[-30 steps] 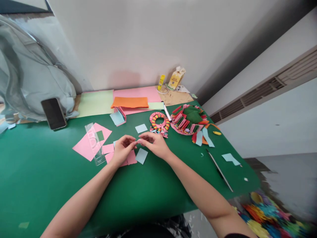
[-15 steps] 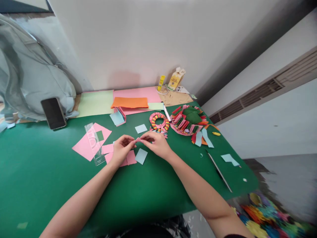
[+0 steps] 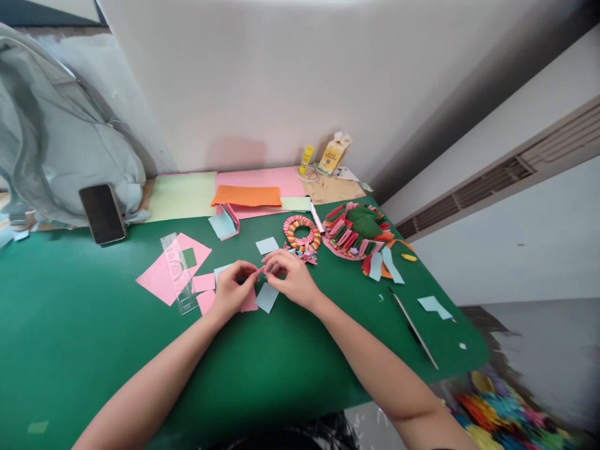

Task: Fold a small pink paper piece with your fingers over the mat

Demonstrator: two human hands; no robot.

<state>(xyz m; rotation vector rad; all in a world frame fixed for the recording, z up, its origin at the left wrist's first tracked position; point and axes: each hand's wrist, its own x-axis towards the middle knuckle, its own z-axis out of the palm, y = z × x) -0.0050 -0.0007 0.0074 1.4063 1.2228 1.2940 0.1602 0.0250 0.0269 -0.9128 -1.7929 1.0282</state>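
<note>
My left hand (image 3: 230,287) and my right hand (image 3: 290,275) meet fingertip to fingertip over a green table (image 3: 94,337), both pinched on one small folded piece of pink paper (image 3: 263,269), mostly hidden by the fingers. Under the hands lie small pink squares (image 3: 204,282) and a light blue square (image 3: 267,297). A large pink sheet (image 3: 162,275) with a clear ruler (image 3: 178,272) across it lies to the left.
A ring of folded coloured paper (image 3: 302,230) and a pile of folded pieces (image 3: 359,228) sit behind my right hand. A phone (image 3: 102,214) leans on a grey bag (image 3: 56,150). Paper sheets (image 3: 246,195), a glue stick (image 3: 306,160) and a long thin tool (image 3: 413,327) lie around.
Both hands have drawn slightly nearer to me and stay pinched on the small paper piece; the fingers have shifted a little on it. The camera has tilted slightly.
</note>
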